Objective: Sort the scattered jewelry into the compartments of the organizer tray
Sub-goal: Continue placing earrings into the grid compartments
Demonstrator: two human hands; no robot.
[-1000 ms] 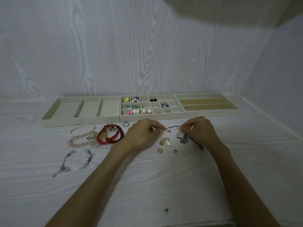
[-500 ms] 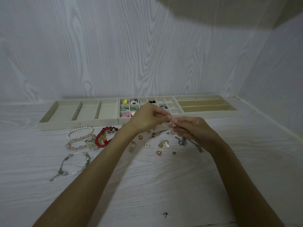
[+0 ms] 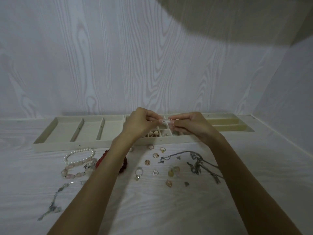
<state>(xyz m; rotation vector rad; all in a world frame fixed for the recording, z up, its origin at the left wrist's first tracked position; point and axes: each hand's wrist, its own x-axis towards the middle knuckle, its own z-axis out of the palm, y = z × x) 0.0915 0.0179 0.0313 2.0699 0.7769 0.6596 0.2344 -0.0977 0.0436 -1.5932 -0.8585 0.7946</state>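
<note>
My left hand (image 3: 141, 123) and my right hand (image 3: 189, 125) are raised over the small-cell middle section of the beige organizer tray (image 3: 108, 143). Together they pinch a tiny pale jewelry piece (image 3: 165, 122) between their fingertips; its kind is too small to tell. On the table in front of the tray lie a pearl bracelet (image 3: 79, 154), a pink bead bracelet (image 3: 77, 169), a red bead bracelet (image 3: 101, 161) partly hidden by my left forearm, a silver chain bracelet (image 3: 55, 199), a dark chain necklace (image 3: 194, 161), and several small rings and charms (image 3: 156, 168).
The tray runs along the back wall, with three wide cells (image 3: 89, 128) on the left and long slots (image 3: 228, 123) on the right. A side wall (image 3: 288, 99) closes the right end of the table.
Both hands have risen from the table toward the tray's middle cells, carrying the tiny piece. The dark chain that lay under them stays on the table, now uncovered.
</note>
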